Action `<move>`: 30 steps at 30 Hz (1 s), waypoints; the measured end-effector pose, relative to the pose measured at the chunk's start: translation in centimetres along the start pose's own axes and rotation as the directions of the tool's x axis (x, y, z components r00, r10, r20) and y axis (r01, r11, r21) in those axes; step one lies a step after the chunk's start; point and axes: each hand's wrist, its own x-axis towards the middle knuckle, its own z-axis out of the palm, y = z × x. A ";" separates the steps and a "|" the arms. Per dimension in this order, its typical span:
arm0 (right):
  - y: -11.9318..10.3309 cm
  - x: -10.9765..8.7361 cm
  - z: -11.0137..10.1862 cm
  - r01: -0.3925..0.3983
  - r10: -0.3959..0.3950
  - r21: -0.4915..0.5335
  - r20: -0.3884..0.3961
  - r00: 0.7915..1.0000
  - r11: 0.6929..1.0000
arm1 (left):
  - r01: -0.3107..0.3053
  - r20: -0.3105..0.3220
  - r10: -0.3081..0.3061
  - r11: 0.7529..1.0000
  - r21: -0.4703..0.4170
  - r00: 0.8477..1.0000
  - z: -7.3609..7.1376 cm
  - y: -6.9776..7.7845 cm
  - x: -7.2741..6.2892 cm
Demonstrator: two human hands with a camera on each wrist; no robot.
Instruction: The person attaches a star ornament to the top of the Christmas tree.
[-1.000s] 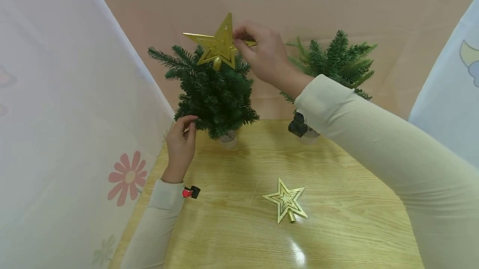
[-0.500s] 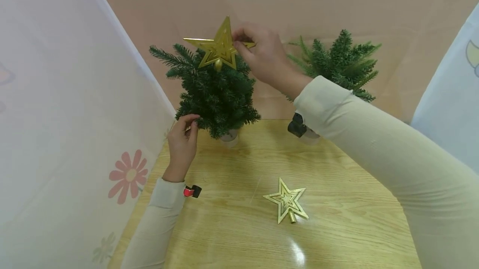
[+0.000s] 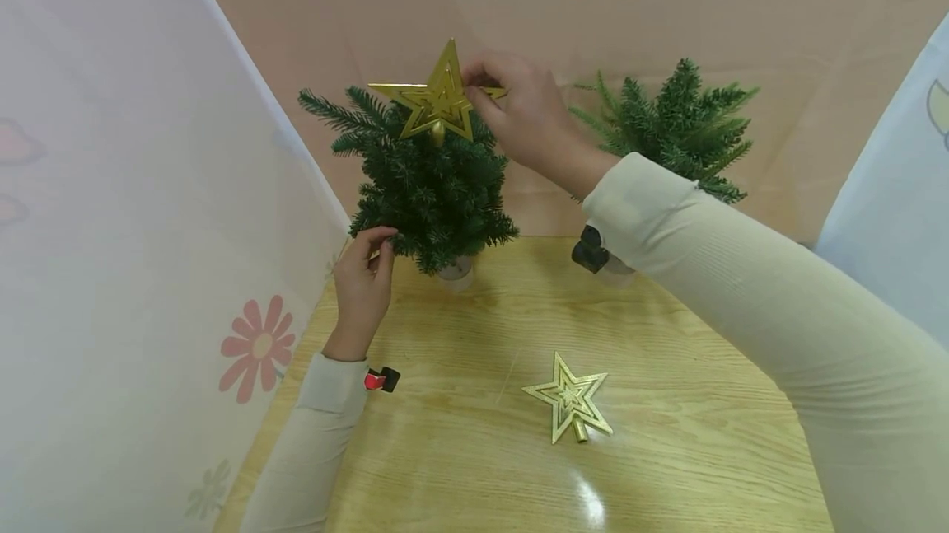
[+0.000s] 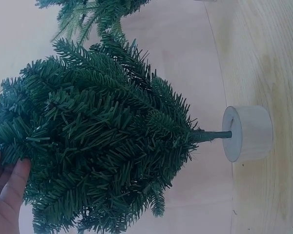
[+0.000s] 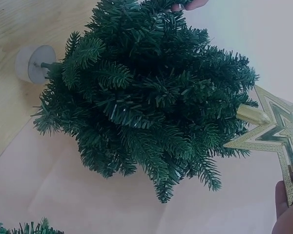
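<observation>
My right hand [image 3: 522, 109] pinches one point of a gold star tree topper [image 3: 439, 100] at the crown of the left small artificial Christmas tree [image 3: 433, 195]. In the right wrist view the star's hollow socket [image 5: 254, 114] lies against the upper branches, and it overlaps them. My left hand [image 3: 362, 286] is at the tree's lower left side, thumb and fingers pinching a branch tip. From the left wrist, those fingers [image 4: 17, 183] show right at the green needles, and the tree stands upright on a round white base [image 4: 254, 132].
A second gold star [image 3: 569, 397] lies on the wooden table [image 3: 445, 434] nearer to me. Another small tree [image 3: 670, 129] stands at the right, partly behind my right forearm. White printed cloth [image 3: 185, 187] flanks the left side, and a pinkish backdrop [image 3: 334, 6] is behind.
The star in my right hand has come down slightly toward the crown and tipped more upright. My left hand keeps its place at the branch.
</observation>
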 end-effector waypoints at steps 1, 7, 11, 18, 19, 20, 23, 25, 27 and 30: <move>0.0 0.0 0.0 0.003 -0.003 -0.001 0.001 1.000 1.000 | 0.003 0.001 -0.003 1.000 0.000 1.000 0.0 0.0 0.0; 0.1 0.1 0.2 0.001 -0.001 -0.015 0.012 1.000 1.000 | 0.013 0.007 -0.013 1.000 -0.025 1.000 0.0 0.0 -0.1; 0.2 0.2 0.3 0.014 -0.014 -0.029 0.006 1.000 0.999 | 0.005 0.008 -0.005 1.000 -0.028 1.000 0.0 -0.1 -0.1; 0.2 0.4 0.4 0.020 -0.019 -0.069 0.020 1.000 0.997 | 0.002 0.016 -0.002 1.000 -0.022 1.000 0.0 -0.2 -0.1; 0.1 0.5 0.4 0.024 -0.022 -0.077 0.022 0.999 0.997 | 0.001 0.018 0.000 1.000 -0.017 1.000 0.0 -0.3 -0.1; 0.1 0.5 0.3 0.029 -0.027 -0.084 0.025 0.999 0.996 | -0.001 0.019 0.002 1.000 -0.012 1.000 0.0 -0.3 -0.1; 0.0 0.6 0.2 0.033 -0.028 -0.111 0.044 0.999 0.993 | -0.002 0.019 0.002 1.000 -0.004 1.000 0.0 -0.2 0.0; -0.1 0.7 0.2 0.030 -0.022 -0.124 0.060 0.998 0.992 | -0.004 0.023 0.004 1.000 0.005 1.000 -0.1 -0.2 0.0; -0.2 0.7 0.2 0.024 -0.014 -0.133 0.075 0.997 0.991 | -0.002 0.025 0.002 1.000 0.003 1.000 -0.1 -0.2 0.0; -0.3 0.7 0.2 0.029 -0.019 -0.131 0.078 0.997 0.991 | -0.003 0.031 0.003 1.000 0.002 0.999 -0.1 -0.2 0.0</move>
